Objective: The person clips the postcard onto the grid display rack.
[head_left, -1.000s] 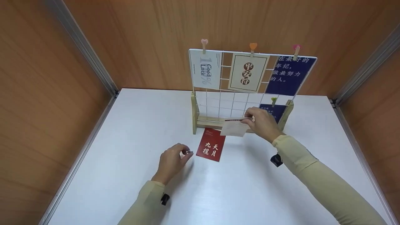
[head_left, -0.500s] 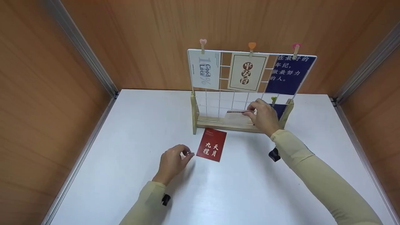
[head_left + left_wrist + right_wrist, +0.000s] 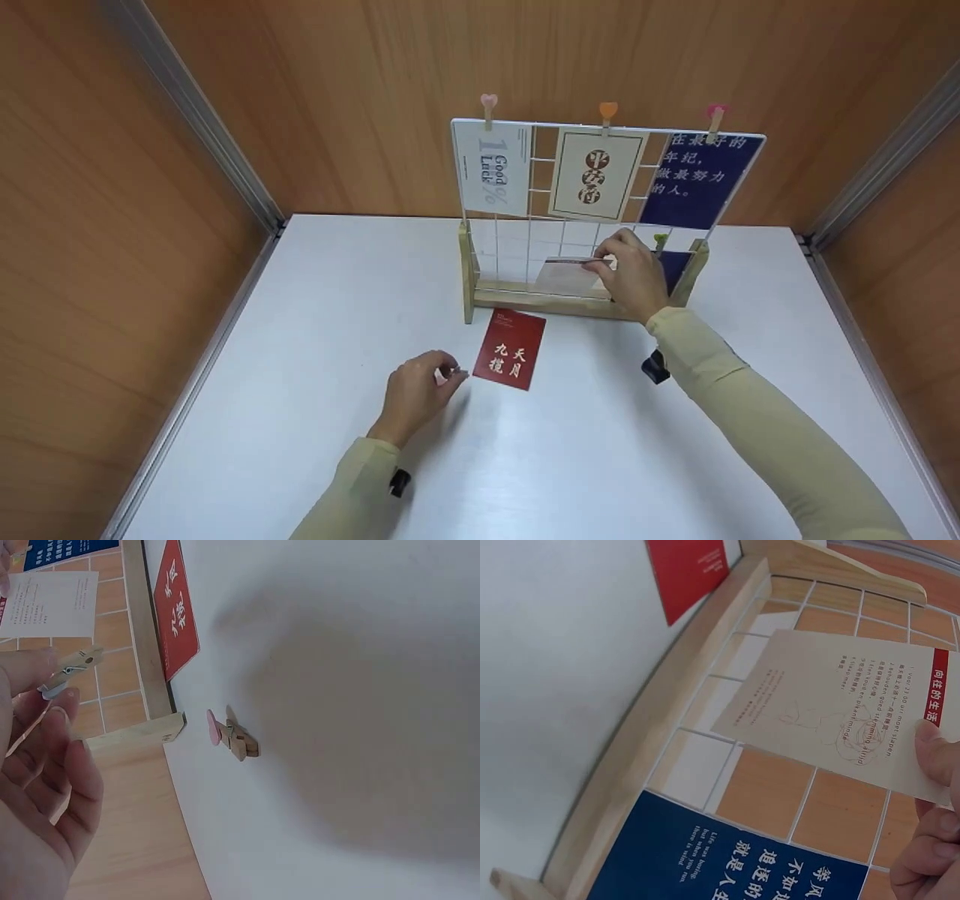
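Observation:
My left hand [image 3: 414,391] pinches a small wooden clothespin [image 3: 71,667] between thumb and fingertips, above the white table and left of a red card [image 3: 510,349]. My right hand [image 3: 634,279] grips a cream card [image 3: 817,709] by its top edge, which bears a red band. The card hangs upright in front of the lower middle of a white wire grid rack [image 3: 555,301] on a wooden base. Just right of it, a dark blue card [image 3: 705,855] is clipped low on the grid, partly hidden by the hand in the head view.
Along the rack's top hang a white card [image 3: 491,169], a cream card with round characters [image 3: 596,174] and a blue card [image 3: 694,184], each under a heart clothespin. Another clothespin with a pink heart [image 3: 236,739] lies on the table. Wooden walls [image 3: 375,112] enclose the table.
My right hand has moved the cream card away from me and up, from over the red card's corner to against the grid. My left hand has barely moved and keeps its clothespin.

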`<state>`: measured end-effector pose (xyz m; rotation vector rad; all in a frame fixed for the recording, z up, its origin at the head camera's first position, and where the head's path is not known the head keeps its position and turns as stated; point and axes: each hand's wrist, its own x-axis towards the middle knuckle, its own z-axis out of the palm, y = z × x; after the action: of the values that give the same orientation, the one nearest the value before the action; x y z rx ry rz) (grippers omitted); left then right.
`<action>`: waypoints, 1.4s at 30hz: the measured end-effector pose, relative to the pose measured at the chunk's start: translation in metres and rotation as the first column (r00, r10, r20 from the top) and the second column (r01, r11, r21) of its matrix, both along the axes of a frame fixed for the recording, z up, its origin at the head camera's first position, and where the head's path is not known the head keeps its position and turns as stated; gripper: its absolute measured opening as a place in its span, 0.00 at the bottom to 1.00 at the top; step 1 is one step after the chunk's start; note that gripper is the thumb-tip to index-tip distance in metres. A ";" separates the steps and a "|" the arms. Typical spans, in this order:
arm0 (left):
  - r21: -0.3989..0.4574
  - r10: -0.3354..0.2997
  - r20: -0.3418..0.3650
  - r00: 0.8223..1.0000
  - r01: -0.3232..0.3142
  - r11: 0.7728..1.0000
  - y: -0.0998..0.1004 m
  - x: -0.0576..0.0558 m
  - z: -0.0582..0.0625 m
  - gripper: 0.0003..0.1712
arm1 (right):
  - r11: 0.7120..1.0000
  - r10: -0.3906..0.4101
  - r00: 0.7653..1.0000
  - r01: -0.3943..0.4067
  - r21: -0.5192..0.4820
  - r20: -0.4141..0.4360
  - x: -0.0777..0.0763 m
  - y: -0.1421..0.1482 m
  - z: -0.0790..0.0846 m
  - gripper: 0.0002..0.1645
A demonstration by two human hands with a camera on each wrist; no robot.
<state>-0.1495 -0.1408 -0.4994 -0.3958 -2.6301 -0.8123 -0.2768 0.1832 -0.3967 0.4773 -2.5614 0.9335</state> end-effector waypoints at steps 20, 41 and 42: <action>0.003 -0.035 -0.007 0.999 0.035 0.999 0.018 -0.010 0.014 0.07 | 0.998 -0.049 0.978 0.053 0.017 -0.205 -0.011 -0.002 -0.014 0.10; 0.007 -0.120 -0.051 0.991 0.121 0.993 0.047 -0.028 0.043 0.10 | 0.977 -0.098 0.955 0.146 0.154 -0.281 -0.022 -0.002 -0.010 0.16; 0.006 -0.127 -0.064 0.990 0.128 0.992 0.048 -0.029 0.045 0.10 | 0.976 -0.099 0.956 0.147 0.160 -0.276 -0.023 -0.002 -0.009 0.16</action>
<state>-0.1785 -0.0925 -0.4546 -0.5819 -2.5623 -0.8385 -0.3001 0.1815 -0.4053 0.4528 -2.4056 0.5556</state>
